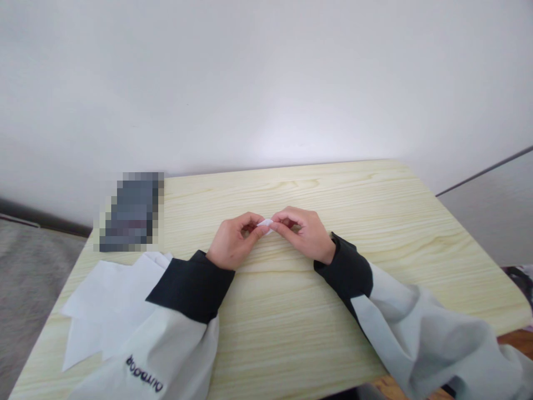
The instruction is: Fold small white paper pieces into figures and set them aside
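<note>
A small folded piece of white paper [265, 223] is pinched between both hands, above the middle of the table. My left hand [235, 239] grips its left side between thumb and fingers. From the other side, my right hand [306, 230] holds it with thumb and forefinger. The fingertips of the two hands nearly meet, and they cover much of the paper, so its full shape is hidden.
Several loose white paper sheets [112, 300] lie overlapped on the left of the wood-grain table [291, 333], partly under my left sleeve. Behind them is a dark, pixelated flat object [131, 211]. A pale wall [266, 83] runs along the table's back edge.
</note>
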`<state>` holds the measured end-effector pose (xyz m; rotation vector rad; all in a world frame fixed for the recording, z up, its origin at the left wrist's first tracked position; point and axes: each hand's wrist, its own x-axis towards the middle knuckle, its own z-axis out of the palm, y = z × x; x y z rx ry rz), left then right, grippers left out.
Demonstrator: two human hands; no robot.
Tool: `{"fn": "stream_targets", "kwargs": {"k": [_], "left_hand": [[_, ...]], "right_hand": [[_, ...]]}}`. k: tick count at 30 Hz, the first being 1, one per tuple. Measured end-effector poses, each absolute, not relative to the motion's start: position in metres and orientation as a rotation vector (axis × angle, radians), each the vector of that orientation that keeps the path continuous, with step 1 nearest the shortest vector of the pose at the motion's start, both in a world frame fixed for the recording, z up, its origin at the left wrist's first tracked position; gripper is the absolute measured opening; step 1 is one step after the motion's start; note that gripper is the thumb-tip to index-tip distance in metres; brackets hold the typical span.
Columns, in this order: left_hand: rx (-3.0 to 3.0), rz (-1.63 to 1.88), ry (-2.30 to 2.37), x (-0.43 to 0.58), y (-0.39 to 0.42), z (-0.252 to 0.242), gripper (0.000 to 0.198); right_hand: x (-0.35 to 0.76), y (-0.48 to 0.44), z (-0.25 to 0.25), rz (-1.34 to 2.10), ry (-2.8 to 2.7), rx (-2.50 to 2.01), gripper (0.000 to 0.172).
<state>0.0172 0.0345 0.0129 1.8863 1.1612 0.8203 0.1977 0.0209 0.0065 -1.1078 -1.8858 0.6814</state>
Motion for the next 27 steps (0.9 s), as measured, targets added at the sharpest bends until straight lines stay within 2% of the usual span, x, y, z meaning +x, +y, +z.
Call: {"fn": "stream_targets", "kwargs": {"k": [11, 20, 27], "left_hand": [[1.701, 0.940, 1.061, 0.018, 0.035, 0.012, 0.025], [1.533, 1.006, 1.122, 0.013, 0.037, 0.007, 0.023], [1.470, 1.023, 1.111, 0.015, 0.036, 0.010, 0.023]], "right_hand": [[0.195, 0.026, -0.001, 0.965, -1.663, -1.196, 0.027], [0.179, 0.035, 0.008, 0.873, -1.709, -1.256, 0.018], [0.178, 0.033, 0.007, 0.896, -1.704, -1.219, 0.019]]}}
